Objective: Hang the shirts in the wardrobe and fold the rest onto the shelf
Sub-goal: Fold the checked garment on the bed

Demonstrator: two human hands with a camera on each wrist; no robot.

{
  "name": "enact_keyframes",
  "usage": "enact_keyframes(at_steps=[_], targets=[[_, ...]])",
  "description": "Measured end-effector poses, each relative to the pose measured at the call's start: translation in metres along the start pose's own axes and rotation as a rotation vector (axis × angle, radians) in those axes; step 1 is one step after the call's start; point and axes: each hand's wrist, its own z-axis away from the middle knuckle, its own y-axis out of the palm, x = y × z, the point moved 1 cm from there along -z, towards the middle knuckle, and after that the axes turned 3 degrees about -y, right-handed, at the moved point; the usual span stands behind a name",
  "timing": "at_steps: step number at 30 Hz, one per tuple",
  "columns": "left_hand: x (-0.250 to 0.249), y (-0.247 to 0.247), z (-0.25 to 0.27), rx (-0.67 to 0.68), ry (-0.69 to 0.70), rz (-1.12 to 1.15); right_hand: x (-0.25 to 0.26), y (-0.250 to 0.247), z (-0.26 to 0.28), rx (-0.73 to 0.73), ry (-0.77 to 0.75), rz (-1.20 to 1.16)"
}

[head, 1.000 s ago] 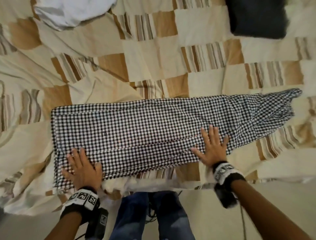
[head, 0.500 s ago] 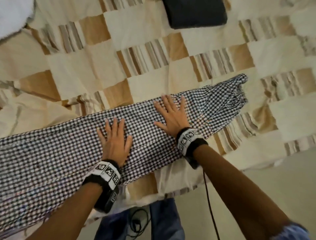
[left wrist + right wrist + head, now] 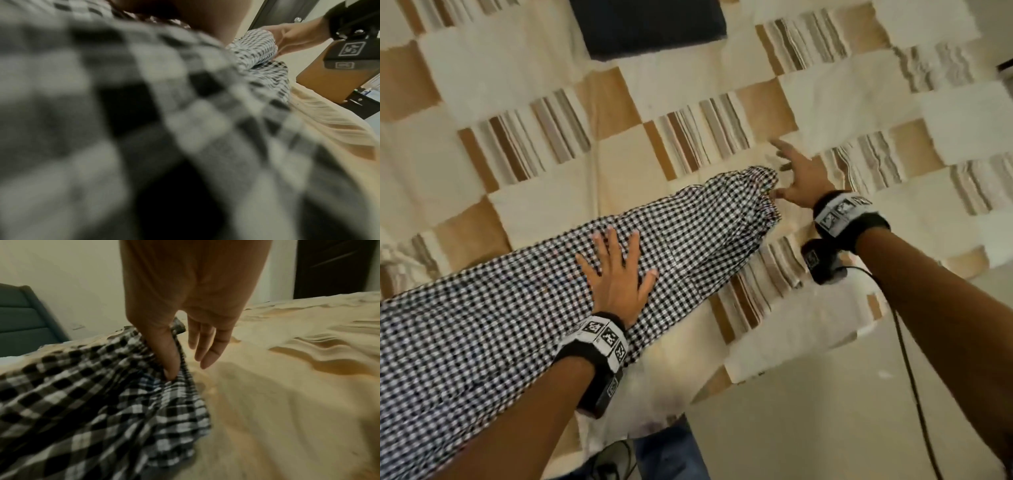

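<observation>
Gingham end, right hand: thumb pressed into the gathered end of the checked garment, edge apparently pinched against a finger hidden behind it; other fingers straight and spread above the bedspread.
Change, right hand: half a second ago flat on the cloth beside the left; now off the cloth body and out at its far tip.
Change, left hand: moved a little toward that tip; palm flat, fingers splayed and straight, pressing the cloth down, grasping nothing.
Meaning for task: smoothing likely finished; far end taken up, probably to fold it back over the pinned middle. Judged a fold-for-shelf item, not a hanging one.
Garment relative to hands: long strip lying diagonally across the bed, near edge close to the mattress side; left hand on top about mid-length, right hand at the extreme far end.
Further out: dark folded item well apart, near the top of the bed.
Left wrist view: blurred checks, little to read.
</observation>
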Motion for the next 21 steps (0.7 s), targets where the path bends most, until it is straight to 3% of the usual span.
enact_keyframes(at_steps=[2,4,6,8,12,14,18,19,21], targets=[[-0.004,0.003,-0.001,-0.014,-0.006,-0.002,0.012,0.012,-0.017,0.055,-0.177,0.007],[-0.003,0.004,0.0,-0.025,-0.002,0.011,0.015,0.013,-0.024,-0.038,-0.292,0.063],[-0.002,0.004,0.0,-0.018,-0.003,0.014,0.009,0.002,-0.015,-0.131,-0.245,0.163],[-0.001,0.004,0.001,0.007,-0.002,-0.006,-0.007,0.001,0.006,-0.175,-0.293,0.272],[-0.004,0.005,0.001,0.052,-0.011,-0.075,-0.048,0.035,0.049,0.046,-0.449,0.563],[-0.011,0.002,-0.001,0.057,-0.007,-0.075,-0.054,0.032,0.057,0.0,-0.358,0.497],[-0.042,-0.003,-0.011,0.032,0.114,-0.095,-0.045,0.014,0.064,-0.41,0.02,-0.023],[-0.054,-0.007,-0.015,0.019,0.157,-0.101,-0.043,0.015,0.065,-0.422,0.11,-0.109],[-0.081,-0.014,-0.028,0.001,0.229,-0.119,-0.041,0.026,0.068,-0.251,0.301,-0.18]])
